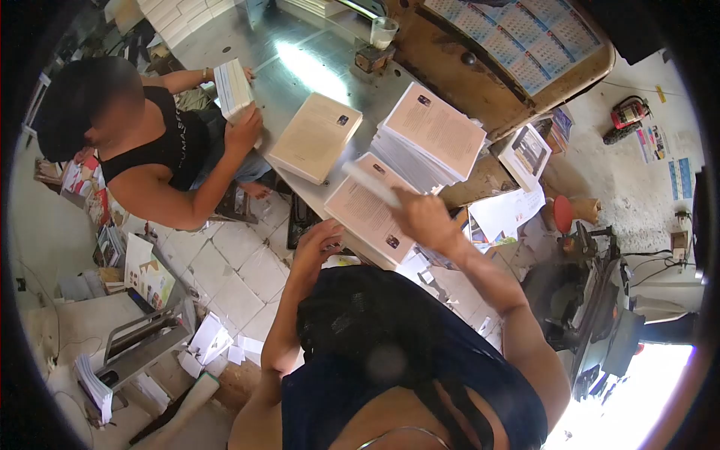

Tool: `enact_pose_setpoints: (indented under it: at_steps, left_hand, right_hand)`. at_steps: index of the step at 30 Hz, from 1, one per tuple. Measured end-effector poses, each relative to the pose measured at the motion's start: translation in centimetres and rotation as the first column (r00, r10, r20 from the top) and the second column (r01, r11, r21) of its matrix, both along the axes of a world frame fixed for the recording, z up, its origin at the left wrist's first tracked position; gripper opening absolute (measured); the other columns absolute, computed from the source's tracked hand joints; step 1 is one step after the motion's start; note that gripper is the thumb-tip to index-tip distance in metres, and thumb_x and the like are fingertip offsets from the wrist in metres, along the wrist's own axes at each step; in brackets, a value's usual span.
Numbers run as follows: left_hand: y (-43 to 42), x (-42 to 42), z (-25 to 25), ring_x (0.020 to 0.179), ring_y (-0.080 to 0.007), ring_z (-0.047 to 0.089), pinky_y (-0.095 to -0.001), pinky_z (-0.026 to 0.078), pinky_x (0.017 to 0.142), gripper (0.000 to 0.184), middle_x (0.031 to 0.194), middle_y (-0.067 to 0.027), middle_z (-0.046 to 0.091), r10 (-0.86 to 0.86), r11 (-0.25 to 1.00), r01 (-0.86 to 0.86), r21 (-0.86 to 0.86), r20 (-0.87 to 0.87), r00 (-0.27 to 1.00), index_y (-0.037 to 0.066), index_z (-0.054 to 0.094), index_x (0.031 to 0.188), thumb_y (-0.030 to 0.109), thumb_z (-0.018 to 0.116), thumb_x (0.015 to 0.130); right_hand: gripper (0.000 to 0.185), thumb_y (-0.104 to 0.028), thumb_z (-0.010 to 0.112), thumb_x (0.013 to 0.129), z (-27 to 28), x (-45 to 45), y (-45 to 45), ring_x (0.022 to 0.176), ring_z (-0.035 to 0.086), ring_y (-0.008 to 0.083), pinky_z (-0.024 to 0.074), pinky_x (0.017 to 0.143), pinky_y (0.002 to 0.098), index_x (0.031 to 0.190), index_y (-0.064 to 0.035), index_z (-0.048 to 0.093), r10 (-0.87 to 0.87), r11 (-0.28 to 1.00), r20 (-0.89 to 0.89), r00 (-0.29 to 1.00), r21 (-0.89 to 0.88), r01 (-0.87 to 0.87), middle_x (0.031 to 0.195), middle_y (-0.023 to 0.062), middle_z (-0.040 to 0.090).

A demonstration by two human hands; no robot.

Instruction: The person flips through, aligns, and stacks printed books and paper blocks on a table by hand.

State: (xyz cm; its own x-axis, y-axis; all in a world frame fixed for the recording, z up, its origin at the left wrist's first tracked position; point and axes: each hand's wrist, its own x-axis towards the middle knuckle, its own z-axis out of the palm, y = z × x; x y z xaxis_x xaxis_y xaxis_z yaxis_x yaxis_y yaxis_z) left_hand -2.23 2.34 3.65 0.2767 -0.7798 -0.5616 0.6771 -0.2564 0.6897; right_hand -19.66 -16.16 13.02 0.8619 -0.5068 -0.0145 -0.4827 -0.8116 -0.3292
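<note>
My right hand (425,219) is closed around a pale, flat, strip-like tool (370,184), blurred by motion, held over a stack of printed sheets (360,212) with pinkish-beige tops. By the near left edge of that stack is my left hand (321,238), its fingers loosely bent and apart, with nothing visible in them. Behind the stack, a taller printed stack (436,135) leans with its sheet edges fanned. To its left lies a cream stack (315,136) with a small dark picture in one corner.
At the table's left side, a seated person (169,154) holds a thick block of paper (234,88). A glass (383,32) stands on a rusty block at the back. A calendar sheet (517,37) covers the machine panel. Paper scraps (214,341) litter the tiled floor.
</note>
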Motion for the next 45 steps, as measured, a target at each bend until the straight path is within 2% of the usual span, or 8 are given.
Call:
enact_pose_setpoints:
  at_steps: [9, 11, 16, 22, 28, 31, 40, 45]
  left_hand:
    - [1.0, 0.1, -0.9, 0.103, -0.0147, 0.059, -0.0282, 0.047, 0.087, 0.037, 0.115, -0.0045, 0.064, 0.017, 1.000, -0.017, -0.003, -0.020, 1.000, 0.005, 0.054, 0.127, 0.031, 0.052, 0.100]
    - [1.0, 0.1, -1.5, 0.104, -0.0154, 0.059, -0.0290, 0.046, 0.088, 0.039, 0.119, -0.0045, 0.062, 0.013, 1.000, -0.013, -0.015, -0.030, 0.999, 0.005, 0.053, 0.128, 0.031, 0.054, 0.098]
    - [0.4, -0.1, -0.6, 0.103, -0.0137, 0.059, -0.0285, 0.046, 0.089, 0.036, 0.115, -0.0046, 0.064, 0.013, 1.000, -0.013, -0.003, 0.014, 1.000, 0.005, 0.055, 0.126, 0.029, 0.052, 0.099]
    - [0.2, 0.1, -1.1, 0.103, -0.0139, 0.059, -0.0297, 0.045, 0.091, 0.038, 0.113, -0.0036, 0.065, 0.031, 0.998, -0.030, -0.050, 0.012, 0.999, 0.005, 0.056, 0.126, 0.031, 0.053, 0.099]
    - [0.1, -0.5, -1.1, 0.104, -0.0152, 0.058, -0.0348, 0.048, 0.089, 0.040, 0.114, -0.0042, 0.064, -0.033, 0.999, 0.033, -0.005, -0.005, 0.999, 0.004, 0.057, 0.125, 0.034, 0.052, 0.099]
    - [-0.3, -0.7, -0.2, 0.105, -0.0164, 0.058, -0.0365, 0.050, 0.088, 0.042, 0.115, -0.0054, 0.064, -0.067, 0.997, 0.067, 0.030, -0.002, 0.998, 0.003, 0.057, 0.126, 0.035, 0.052, 0.099]
    - [-0.1, 0.0, 0.0, 0.111, -0.0196, 0.057, -0.0399, 0.047, 0.092, 0.045, 0.122, -0.0088, 0.061, -0.143, 0.990, 0.143, -0.016, 0.009, 0.990, 0.001, 0.056, 0.127, 0.036, 0.053, 0.099]
    - [0.3, 0.4, -0.8, 0.112, -0.0207, 0.056, -0.0402, 0.046, 0.094, 0.045, 0.124, -0.0089, 0.059, -0.137, 0.990, 0.137, -0.014, -0.005, 0.991, 0.002, 0.055, 0.127, 0.037, 0.054, 0.099]
  right_hand:
    - [0.025, -0.008, 0.066, 0.089, 15.5, -2.7, -4.6, 0.067, 0.068, 0.0191, 0.0508, 0.057, 0.0333, 0.112, 0.0009, 0.063, -0.386, 0.879, 0.497, 0.777, -0.058, 0.474, 0.082, 0.0184, 0.068]
    - [0.030, -0.005, 0.065, 0.089, 13.9, -2.3, -6.2, 0.080, 0.072, 0.0247, 0.0568, 0.065, 0.0332, 0.119, 0.0002, 0.062, -0.129, 0.871, 0.693, 0.709, -0.262, 0.415, 0.095, 0.0187, 0.070]
    - [0.042, -0.004, 0.065, 0.086, 2.5, -0.9, -11.4, 0.100, 0.069, 0.0278, 0.0636, 0.068, 0.0289, 0.128, -0.0046, 0.059, 0.059, 0.654, 0.371, 0.927, -0.716, 0.245, 0.121, 0.0157, 0.065]
    - [0.047, -0.025, 0.067, 0.088, 0.8, 0.2, -7.4, 0.118, 0.058, 0.0345, 0.0482, 0.095, 0.0473, 0.125, 0.0008, 0.057, -0.039, 0.812, 0.340, 0.940, -0.538, 0.228, 0.125, 0.0207, 0.061]
    - [0.069, -0.051, 0.073, 0.079, -3.0, 0.6, -1.7, 0.109, 0.059, 0.0365, 0.0471, 0.093, 0.0495, 0.120, 0.0023, 0.056, -0.185, 0.980, -0.039, 0.982, 0.073, 0.188, 0.117, 0.0226, 0.060]
    - [0.076, -0.056, 0.075, 0.074, -8.4, 0.1, -2.2, 0.109, 0.056, 0.0387, 0.0472, 0.092, 0.0489, 0.119, 0.0027, 0.056, -0.220, 0.975, -0.013, 0.975, 0.022, 0.221, 0.112, 0.0205, 0.058]
    - [0.079, -0.055, 0.079, 0.070, -8.3, 0.5, -1.5, 0.102, 0.060, 0.0395, 0.0488, 0.090, 0.0456, 0.116, 0.0059, 0.057, -0.233, 0.972, 0.043, 0.972, -0.002, 0.233, 0.106, 0.0223, 0.060]
    - [0.064, -0.047, 0.079, 0.075, -7.2, 0.2, -1.9, 0.076, 0.067, 0.0369, 0.0532, 0.072, 0.0400, 0.104, 0.0071, 0.060, -0.379, 0.857, 0.063, 0.923, 0.401, 0.324, 0.088, 0.0226, 0.067]
